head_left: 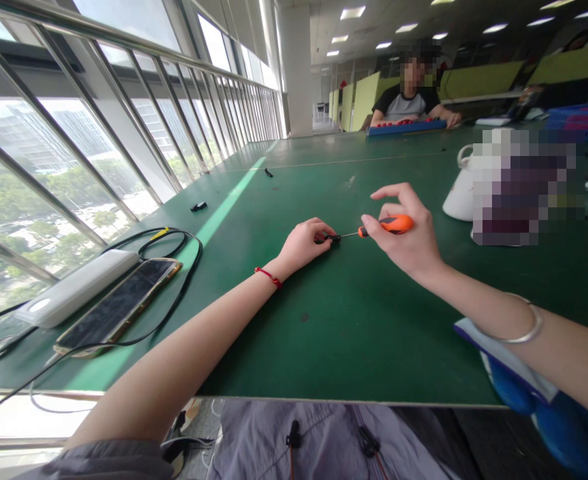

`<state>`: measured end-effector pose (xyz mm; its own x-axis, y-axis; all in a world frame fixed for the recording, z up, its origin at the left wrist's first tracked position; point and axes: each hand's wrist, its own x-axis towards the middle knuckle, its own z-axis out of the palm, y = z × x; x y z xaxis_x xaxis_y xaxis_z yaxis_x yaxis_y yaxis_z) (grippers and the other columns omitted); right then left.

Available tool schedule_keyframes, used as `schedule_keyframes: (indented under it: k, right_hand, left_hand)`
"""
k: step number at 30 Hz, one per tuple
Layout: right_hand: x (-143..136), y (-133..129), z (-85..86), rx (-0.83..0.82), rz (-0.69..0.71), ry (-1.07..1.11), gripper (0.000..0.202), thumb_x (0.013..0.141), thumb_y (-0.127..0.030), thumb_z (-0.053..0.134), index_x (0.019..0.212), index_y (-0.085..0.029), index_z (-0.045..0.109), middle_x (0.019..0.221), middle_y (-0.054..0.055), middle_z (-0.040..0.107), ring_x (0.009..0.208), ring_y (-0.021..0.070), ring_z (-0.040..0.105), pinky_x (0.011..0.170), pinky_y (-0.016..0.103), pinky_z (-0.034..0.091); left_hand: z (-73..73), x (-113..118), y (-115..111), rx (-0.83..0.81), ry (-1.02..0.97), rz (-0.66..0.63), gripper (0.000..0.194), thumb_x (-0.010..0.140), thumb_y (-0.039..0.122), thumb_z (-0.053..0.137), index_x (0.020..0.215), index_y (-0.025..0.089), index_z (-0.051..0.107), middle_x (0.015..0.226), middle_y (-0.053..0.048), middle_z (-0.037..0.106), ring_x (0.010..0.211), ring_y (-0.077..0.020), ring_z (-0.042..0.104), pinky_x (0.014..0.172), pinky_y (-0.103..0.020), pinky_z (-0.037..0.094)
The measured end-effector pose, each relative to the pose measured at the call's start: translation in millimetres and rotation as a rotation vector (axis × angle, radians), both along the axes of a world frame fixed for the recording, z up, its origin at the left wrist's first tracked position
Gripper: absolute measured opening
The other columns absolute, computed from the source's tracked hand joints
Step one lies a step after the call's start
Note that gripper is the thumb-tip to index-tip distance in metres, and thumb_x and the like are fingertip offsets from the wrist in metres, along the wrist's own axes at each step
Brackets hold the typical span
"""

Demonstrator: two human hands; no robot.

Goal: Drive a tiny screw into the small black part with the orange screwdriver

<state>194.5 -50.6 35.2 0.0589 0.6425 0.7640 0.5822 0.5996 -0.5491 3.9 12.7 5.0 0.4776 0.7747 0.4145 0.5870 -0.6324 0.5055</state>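
Note:
Near the middle of the green table (274,347), my left hand (308,245) has its fingers closed on a small black part (333,237), held low at the tabletop. My right hand (409,233) holds an orange and black screwdriver (397,225) by its handle, the thumb against it and the index finger raised away. The screwdriver lies nearly level, and its thin shaft points left, with the tip at the black part. Whether the tip sits inside the part is too small to tell.
On the left lie a phone (119,303), a white power strip (81,287) and black cables. Small black pieces (199,207) rest farther back. A white mug (460,190) stands right; a person (408,100) sits across the table behind a blue tray (407,127).

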Motion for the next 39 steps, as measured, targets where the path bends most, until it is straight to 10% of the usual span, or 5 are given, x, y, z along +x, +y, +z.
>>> schedule_keyframes:
  k: [16,21,28,34,39]
  right_hand:
    - [-2.3,-3.1,-0.7,-0.026,0.002,-0.046,0.012,0.077,-0.031,0.061,0.084,-0.023,0.054,0.051,-0.006,0.045,0.047,0.0109,0.043,0.063,0.031,0.043]
    - [-0.9,3.7,-5.9,0.149,0.009,0.024,0.044,0.071,-0.027,0.066,0.111,-0.025,0.047,0.075,0.0,0.056,0.066,0.0167,0.056,0.067,0.034,0.047]
    - [-2.3,-2.6,-1.9,-0.017,0.012,-0.042,0.011,0.077,-0.03,0.062,0.082,-0.023,0.056,0.055,-0.005,0.048,0.052,0.0126,0.051,0.066,0.031,0.044]
    - [-0.9,2.1,-3.5,0.111,0.053,0.049,0.042,0.069,-0.025,0.068,0.107,-0.025,0.05,0.069,-0.004,0.056,0.059,0.0135,0.054,0.062,0.029,0.045]
    - [-0.6,-0.6,-2.0,-0.01,-0.001,-0.044,0.012,0.078,-0.032,0.062,0.079,-0.023,0.055,0.055,-0.004,0.049,0.048,0.0109,0.048,0.059,0.029,0.042]
  left_hand:
    - [-0.6,-0.1,0.8,-0.008,-0.016,-0.026,0.021,0.078,0.013,0.059,0.093,0.014,0.074,0.094,-0.006,0.068,0.078,-0.0137,0.065,0.076,-0.025,0.054]
    - [-1.1,-0.7,1.5,-0.01,-0.014,-0.032,0.021,0.078,0.013,0.059,0.093,0.015,0.073,0.094,-0.005,0.068,0.079,-0.0134,0.066,0.076,-0.024,0.054]
    - [-1.6,-0.4,2.6,-0.006,-0.019,-0.037,0.02,0.078,0.013,0.059,0.092,0.014,0.073,0.093,-0.005,0.068,0.078,-0.0131,0.065,0.076,-0.024,0.054]
    - [-2.8,-1.1,3.4,0.003,-0.023,-0.047,0.021,0.078,0.012,0.058,0.092,0.015,0.073,0.092,-0.004,0.068,0.077,-0.0125,0.065,0.076,-0.024,0.055]
    - [-3.3,-1.1,3.4,0.001,-0.028,-0.049,0.02,0.078,0.013,0.059,0.092,0.014,0.073,0.092,-0.005,0.068,0.077,-0.013,0.065,0.076,-0.025,0.055]
